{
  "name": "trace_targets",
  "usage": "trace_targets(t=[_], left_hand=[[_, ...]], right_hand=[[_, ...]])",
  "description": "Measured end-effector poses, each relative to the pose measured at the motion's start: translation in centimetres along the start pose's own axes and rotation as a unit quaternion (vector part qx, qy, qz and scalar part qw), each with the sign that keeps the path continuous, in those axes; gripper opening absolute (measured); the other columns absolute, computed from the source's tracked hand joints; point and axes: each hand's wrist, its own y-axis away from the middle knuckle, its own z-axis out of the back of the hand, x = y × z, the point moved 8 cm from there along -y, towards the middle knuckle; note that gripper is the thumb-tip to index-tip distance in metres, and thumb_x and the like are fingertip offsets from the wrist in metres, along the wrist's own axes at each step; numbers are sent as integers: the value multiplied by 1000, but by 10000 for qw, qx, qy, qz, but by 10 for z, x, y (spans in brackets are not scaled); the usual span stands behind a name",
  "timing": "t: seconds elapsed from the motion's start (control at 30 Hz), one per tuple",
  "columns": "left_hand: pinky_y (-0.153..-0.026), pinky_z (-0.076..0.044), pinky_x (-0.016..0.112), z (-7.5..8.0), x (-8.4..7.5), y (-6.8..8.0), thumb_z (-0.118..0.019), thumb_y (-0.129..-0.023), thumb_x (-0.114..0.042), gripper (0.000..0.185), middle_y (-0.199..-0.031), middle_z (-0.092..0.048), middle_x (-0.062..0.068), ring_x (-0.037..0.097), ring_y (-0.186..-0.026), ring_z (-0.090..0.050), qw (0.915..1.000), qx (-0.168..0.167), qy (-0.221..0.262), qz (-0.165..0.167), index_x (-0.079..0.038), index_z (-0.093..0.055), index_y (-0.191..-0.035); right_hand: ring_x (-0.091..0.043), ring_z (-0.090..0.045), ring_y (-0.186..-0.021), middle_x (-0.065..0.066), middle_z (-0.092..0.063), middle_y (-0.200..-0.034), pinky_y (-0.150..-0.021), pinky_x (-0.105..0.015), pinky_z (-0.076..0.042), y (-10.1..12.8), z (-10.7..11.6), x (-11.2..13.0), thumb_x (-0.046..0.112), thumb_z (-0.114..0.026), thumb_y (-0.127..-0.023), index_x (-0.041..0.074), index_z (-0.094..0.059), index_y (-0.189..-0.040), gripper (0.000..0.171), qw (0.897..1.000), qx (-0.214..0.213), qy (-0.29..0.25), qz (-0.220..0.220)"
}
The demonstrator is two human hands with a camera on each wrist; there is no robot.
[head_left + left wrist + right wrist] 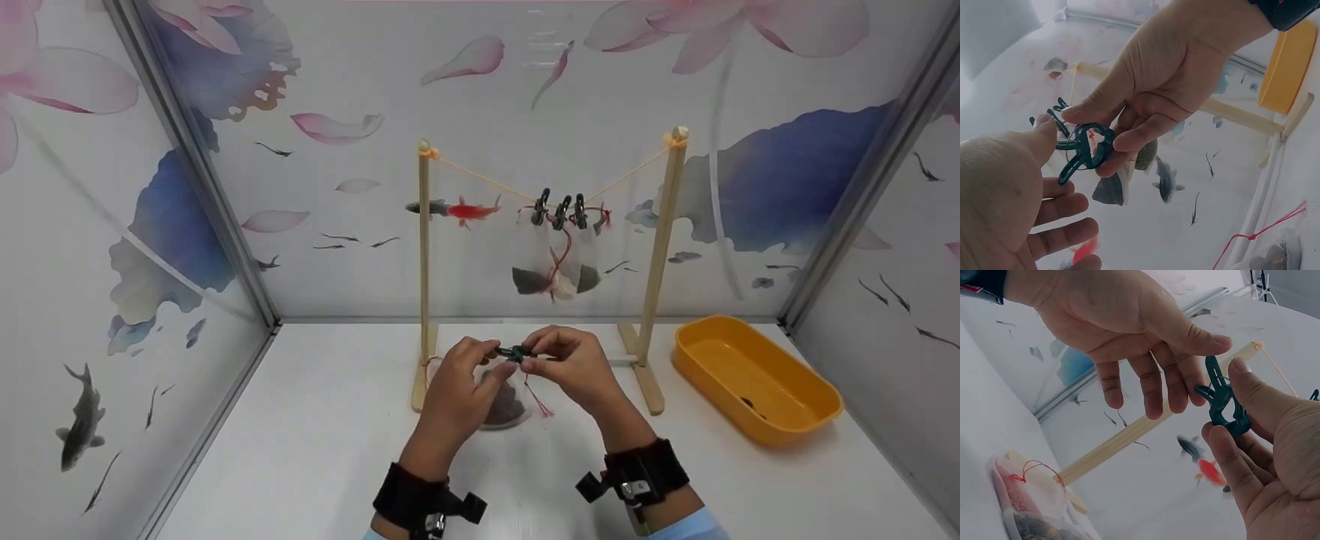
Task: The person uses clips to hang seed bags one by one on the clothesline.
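Holding a dark green clip between both hands at mid-table, roughly 12 o'clock from the person and just in front of the wooden rack; right hand pinches it between thumb and curled fingers, a firm narrow grip on the clip body, while the left hand touches its other end with thumb tip and forefinger, remaining fingers loosely spread and not wrapped round anything. Clip's long axis lies about 9-to-3 o'clock in the head view, near level; in the right wrist view the ring end sits against the right fingers and the prongs point up toward the left thumb, jaws look closed on nothing. Progress, judged from layout: three clips already hang on the yellow string at the sag, each with a mesh pouch under it, so most hanging looks done; one more pouch with a red cord lies on the white table just below the hands at 6 o'clock, not yet clipped or hung. Yellow tray at 3 o'clock looks nearly empty, one small dark item inside, can't tell what
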Motion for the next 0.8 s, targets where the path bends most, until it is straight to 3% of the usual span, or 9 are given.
trace_targets(t=[0.2, 0.33, 0.5, 0.63, 0.8], left_hand=[[-103, -61, 51, 4, 3, 1, -65, -114, -55, 54, -120, -73, 7, 28, -120, -71, 10000, 24, 8, 59, -9, -77, -136], [-99, -61, 47, 8, 3, 2, -66, -114, -52, 46, -116, -72, 4, 25, -115, -71, 9998, -81, -170, 99, -11, -79, -130], [-92, -63, 43, 20, 3, 2, -71, -112, -43, 38, -109, -73, 2, 19, -107, -71, 9972, -539, -518, 36, -9, -80, -127], [-88, -65, 42, 29, 4, 3, -76, -109, -36, 34, -103, -75, 3, 21, -102, -73, 9922, -1024, -700, -156, -6, -82, -122], [-79, -65, 39, 35, 3, 7, -79, -106, -34, 27, -94, -75, 1, 19, -92, -74, 9831, -1513, -949, -403, -9, -85, -112]], right_hand=[[-19, -81, -100, -3, -77, -115, -86, -32, -69, -1, -3, -2, 2, -95, -90, -15, -71, -99, 31, 10000, 4, -46, 29], [-15, -80, -95, -2, -78, -113, -85, -31, -69, -1, -7, -5, 6, -89, -98, -14, -73, -106, 27, 9999, 152, -42, 70], [-16, -79, -100, -8, -81, -114, -88, -32, -69, -5, -4, -32, 20, -77, -111, -2, -78, -117, 23, 9975, -73, 493, -502], [-27, -77, -117, -14, -81, -122, -102, -45, -65, -4, -1, -74, 25, -76, -112, 5, -78, -123, 23, 9813, -368, 1412, -1253], [-40, -69, -140, -21, -73, -147, -117, -57, -57, 4, -9, -119, 24, -75, -111, 4, -69, -148, 42, 9601, -190, 2033, -1913]])
